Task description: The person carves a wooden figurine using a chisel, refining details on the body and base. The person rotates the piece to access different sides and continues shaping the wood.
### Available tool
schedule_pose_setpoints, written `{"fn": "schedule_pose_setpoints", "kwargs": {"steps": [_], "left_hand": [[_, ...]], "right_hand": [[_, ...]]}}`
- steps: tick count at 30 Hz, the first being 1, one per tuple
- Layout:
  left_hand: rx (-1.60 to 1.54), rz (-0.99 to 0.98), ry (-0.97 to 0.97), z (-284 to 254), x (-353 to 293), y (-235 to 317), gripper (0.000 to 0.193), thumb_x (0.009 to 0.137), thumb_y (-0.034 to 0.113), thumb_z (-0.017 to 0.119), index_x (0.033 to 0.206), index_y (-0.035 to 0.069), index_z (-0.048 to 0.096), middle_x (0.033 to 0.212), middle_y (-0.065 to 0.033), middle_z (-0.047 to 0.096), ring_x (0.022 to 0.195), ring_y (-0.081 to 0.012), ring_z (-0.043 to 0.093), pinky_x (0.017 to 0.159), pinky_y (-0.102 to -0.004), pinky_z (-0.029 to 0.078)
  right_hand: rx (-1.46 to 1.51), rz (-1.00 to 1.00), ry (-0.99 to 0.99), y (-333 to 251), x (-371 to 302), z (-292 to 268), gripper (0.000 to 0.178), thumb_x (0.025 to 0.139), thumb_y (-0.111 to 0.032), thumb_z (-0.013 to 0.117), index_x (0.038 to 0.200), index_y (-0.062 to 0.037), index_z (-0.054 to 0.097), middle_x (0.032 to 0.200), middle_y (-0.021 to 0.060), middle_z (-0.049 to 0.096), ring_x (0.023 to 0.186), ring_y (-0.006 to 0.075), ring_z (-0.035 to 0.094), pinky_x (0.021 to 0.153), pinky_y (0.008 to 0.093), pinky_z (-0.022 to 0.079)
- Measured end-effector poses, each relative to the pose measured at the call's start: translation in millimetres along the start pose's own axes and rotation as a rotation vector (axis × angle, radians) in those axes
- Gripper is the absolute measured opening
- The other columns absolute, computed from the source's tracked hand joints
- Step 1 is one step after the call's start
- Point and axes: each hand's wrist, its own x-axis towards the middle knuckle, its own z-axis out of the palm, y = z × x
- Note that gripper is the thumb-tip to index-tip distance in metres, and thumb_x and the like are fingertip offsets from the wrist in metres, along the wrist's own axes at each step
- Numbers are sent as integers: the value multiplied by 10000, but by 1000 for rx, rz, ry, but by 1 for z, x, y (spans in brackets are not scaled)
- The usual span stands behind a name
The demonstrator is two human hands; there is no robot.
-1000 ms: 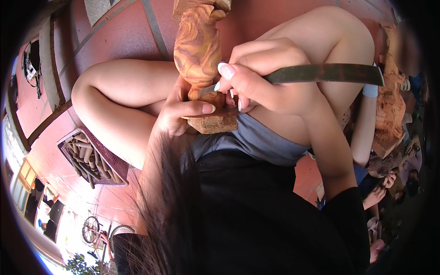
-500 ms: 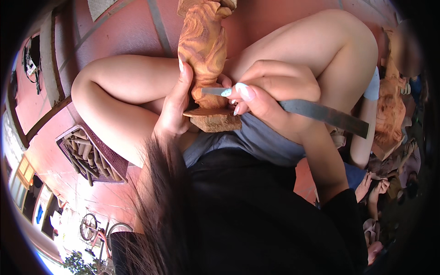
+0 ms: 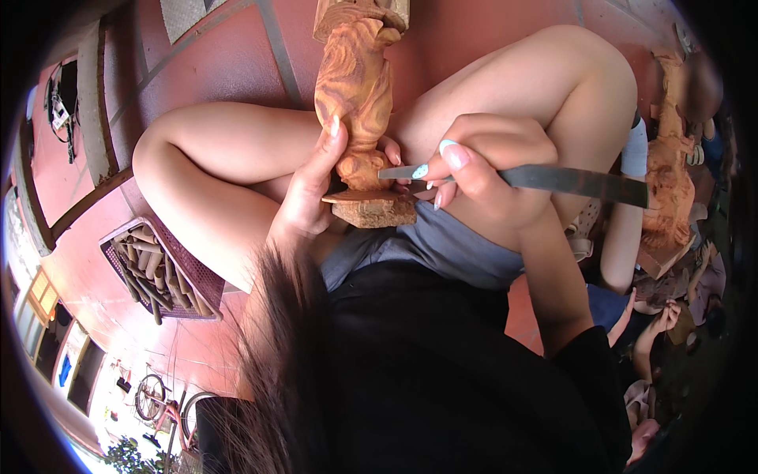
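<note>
A carved wooden figure (image 3: 355,87) with orange-brown swirling grain lies between my bent legs, its rough square-edged base toward my body. My left hand (image 3: 310,182) wraps round its narrow lower part, thumb along the left side and fingertips showing at the right. In my right hand (image 3: 493,162) is a flat metal carving blade (image 3: 580,183), gripped in a pinch. Its pale narrow tip meets or nearly meets the wood just above the base; actual contact I cannot tell. The long dark end sticks out to the right past my hand.
A purple plastic basket (image 3: 201,288) of brown tool handles stands left of my leg on red tiles. Wooden beams (image 3: 95,110) lie at the far left. Another carved wooden piece (image 3: 667,182) and other people's hands (image 3: 667,316) are at the right. A bicycle (image 3: 170,411) stands lower left.
The blade tip has shifted right and slightly down, from across the wood to its right side. My right hand has moved right with it. The figure sits slightly further right in view.
</note>
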Motion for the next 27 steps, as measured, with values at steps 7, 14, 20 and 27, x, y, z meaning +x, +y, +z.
{"fn": "schedule_pose_setpoints", "kwargs": {"steps": [7, 14, 20, 27], "left_hand": [[-52, 34, -93, -1, -2, 2, 410, 907, 259, 569, 1203, 12, 430, 1006, -154, 611, 935, -295, 636, 859, -456, 526], [-334, 84, -171, 40, -15, 5, 464, 968, 398, 481, 1212, 6, 532, 1082, -179, 631, 988, -295, 637, 913, -434, 516], [-572, 388, -476, 96, -18, 9, 427, 1034, 310, 353, 1341, 33, 458, 1318, -179, 536, 1206, -287, 544, 1050, -448, 434], [-671, 401, -524, 97, -31, 29, 425, 1049, 240, 291, 1429, 73, 385, 1462, -150, 420, 1340, -327, 410, 1128, -514, 318]], "right_hand": [[290, 131, 256, -6, 5, 0, 381, 1022, -218, 472, 938, 101, 663, 712, 133, 644, 607, 191, 648, 580, 278, 512], [-5, -193, 366, -22, -17, 44, 445, 1039, -327, 417, 1096, 76, 598, 995, 178, 704, 946, 226, 686, 920, 345, 503], [71, -376, 456, -69, 7, 57, 509, 1050, -397, 325, 1122, 49, 561, 1133, 188, 655, 1078, 228, 628, 953, 344, 486], [66, -223, 356, -91, 46, 52, 486, 1041, -421, 353, 1153, 9, 551, 1127, 182, 659, 1064, 223, 630, 940, 320, 496]]}}
